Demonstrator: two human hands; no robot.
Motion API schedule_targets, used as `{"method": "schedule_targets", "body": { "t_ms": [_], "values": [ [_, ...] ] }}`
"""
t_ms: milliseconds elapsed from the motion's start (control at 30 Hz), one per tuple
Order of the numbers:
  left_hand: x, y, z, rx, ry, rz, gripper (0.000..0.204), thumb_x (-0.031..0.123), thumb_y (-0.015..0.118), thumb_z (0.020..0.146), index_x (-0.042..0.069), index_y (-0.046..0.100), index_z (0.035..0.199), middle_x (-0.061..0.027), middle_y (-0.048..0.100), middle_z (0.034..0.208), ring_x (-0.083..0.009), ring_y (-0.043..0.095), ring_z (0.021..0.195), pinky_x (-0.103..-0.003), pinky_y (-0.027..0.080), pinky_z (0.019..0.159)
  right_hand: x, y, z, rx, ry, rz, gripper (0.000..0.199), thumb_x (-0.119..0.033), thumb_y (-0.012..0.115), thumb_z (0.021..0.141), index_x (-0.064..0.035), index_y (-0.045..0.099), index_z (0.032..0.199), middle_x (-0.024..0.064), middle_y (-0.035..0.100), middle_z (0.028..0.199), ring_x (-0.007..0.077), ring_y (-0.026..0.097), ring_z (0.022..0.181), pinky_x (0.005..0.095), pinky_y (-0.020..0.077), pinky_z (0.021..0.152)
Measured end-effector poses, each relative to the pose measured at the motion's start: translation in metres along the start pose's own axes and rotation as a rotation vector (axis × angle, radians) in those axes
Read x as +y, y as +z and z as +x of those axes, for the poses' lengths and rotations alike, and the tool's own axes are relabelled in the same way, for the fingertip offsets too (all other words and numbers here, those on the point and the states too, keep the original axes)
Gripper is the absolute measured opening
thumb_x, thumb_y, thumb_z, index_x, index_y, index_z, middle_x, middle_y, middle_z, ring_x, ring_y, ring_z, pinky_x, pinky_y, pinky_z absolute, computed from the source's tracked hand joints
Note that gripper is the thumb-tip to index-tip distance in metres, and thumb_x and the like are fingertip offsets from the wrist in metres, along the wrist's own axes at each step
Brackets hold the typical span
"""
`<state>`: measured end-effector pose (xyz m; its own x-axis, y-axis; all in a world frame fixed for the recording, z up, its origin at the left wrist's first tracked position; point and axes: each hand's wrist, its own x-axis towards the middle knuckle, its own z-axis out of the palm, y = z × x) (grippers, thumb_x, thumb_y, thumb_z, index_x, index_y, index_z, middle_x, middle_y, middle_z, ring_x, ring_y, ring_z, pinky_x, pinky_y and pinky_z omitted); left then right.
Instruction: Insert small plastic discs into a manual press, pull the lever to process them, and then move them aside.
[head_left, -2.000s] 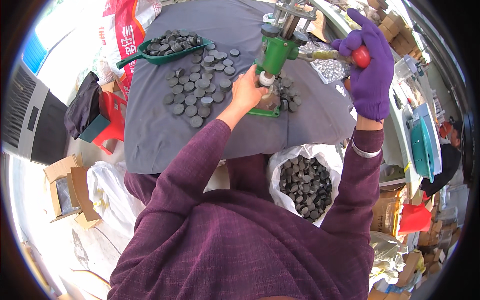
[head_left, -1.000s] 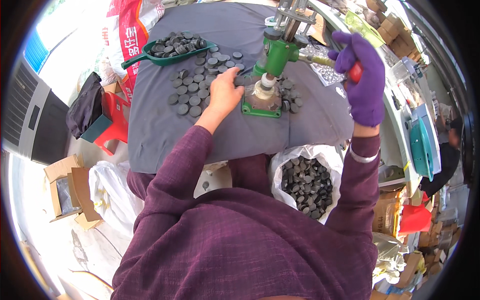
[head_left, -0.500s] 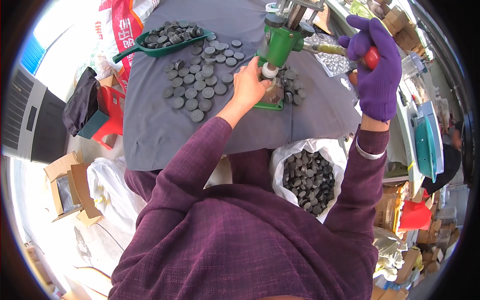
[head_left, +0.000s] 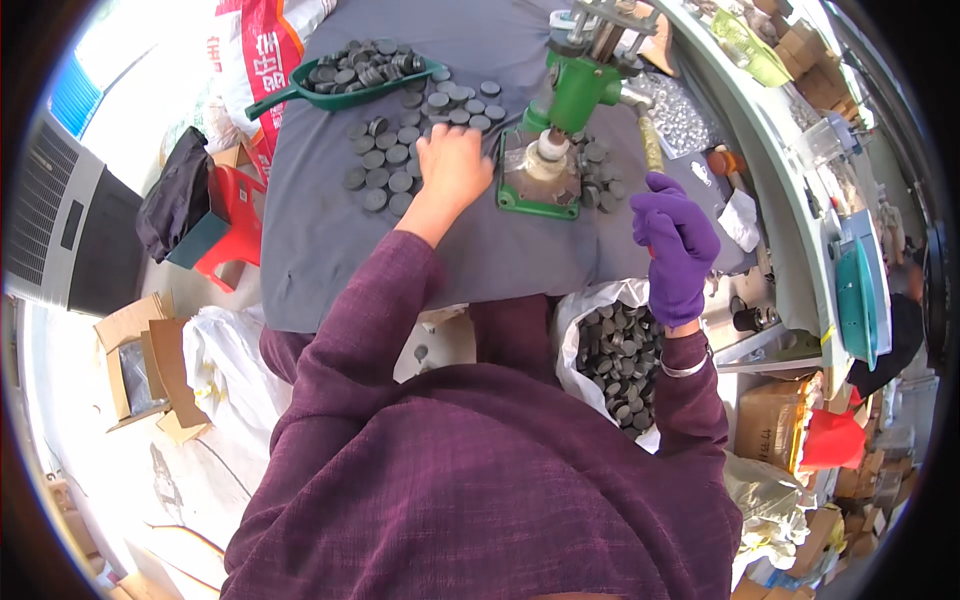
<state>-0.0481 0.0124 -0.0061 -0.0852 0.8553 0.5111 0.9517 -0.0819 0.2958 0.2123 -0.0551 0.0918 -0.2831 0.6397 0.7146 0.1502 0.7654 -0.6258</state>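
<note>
My bare left hand (head_left: 455,172) is over the right side of a spread of dark grey round discs (head_left: 377,178) on the grey cloth. Its fingers point down and are smeared by motion, so I cannot make out whether a disc is in them. In a purple knitted glove, my right hand (head_left: 678,250) wraps around the end of the press lever (head_left: 652,145), which slopes down toward me. The green hand press (head_left: 575,95) stands between my hands. Beneath its ram, a white round piece (head_left: 552,146) sits above the base.
A green scoop (head_left: 345,97) heaped with discs lies at the far left of the cloth. More discs (head_left: 600,175) lie right of the press. A clear bag of shiny small parts (head_left: 680,115) is behind them. Below the table edge stands a white sack (head_left: 568,345) full of discs.
My left hand has moved left from the press base to the loose discs. My right hand has come down and toward me, swinging the lever from sideways to downward.
</note>
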Motion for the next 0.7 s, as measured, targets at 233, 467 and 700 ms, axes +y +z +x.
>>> {"method": "schedule_targets", "body": {
  "t_ms": [233,467,700],
  "values": [
    [-0.016,0.027,-0.005,-0.031,0.015,0.103,0.014,0.015,0.066,0.072,0.011,0.067,0.086,-0.0041,0.068,0.092,-0.0249,0.057,0.1,-0.045,0.037,0.085,-0.042,-0.023,0.075,-0.005,0.008,-0.064,0.025,-0.014,0.052,0.092,0.0074,0.065,0.096,0.0081,0.062,0.076,0.0109,0.054,0.061,0.0322,0.0521,0.069],
    [0.016,0.001,0.001,0.055,-0.015,-0.384,0.046,0.013,0.071,0.068,0.009,0.061,0.113,-0.0091,0.068,0.093,-0.0296,0.058,0.099,-0.045,0.042,0.084,-0.034,-0.035,0.136,0.041,0.127,0.325,0.037,-0.026,0.048,0.098,0.0067,0.065,0.1,0.0043,0.053,0.068,0.014,0.052,0.064,0.0369,0.0527,0.078],
    [0.054,0.012,0.004,-0.005,-0.027,-0.511,0.071,0.01,0.076,0.068,0.005,0.045,0.131,-0.0128,0.067,0.102,-0.0308,0.057,0.103,-0.043,0.045,0.09,-0.044,-0.023,0.135,0.14,0.21,0.267,0.038,-0.026,0.049,0.098,0.0085,0.064,0.099,0.0024,0.048,0.064,0.0141,0.05,0.063,0.0375,0.0518,0.08]
  ]
}}
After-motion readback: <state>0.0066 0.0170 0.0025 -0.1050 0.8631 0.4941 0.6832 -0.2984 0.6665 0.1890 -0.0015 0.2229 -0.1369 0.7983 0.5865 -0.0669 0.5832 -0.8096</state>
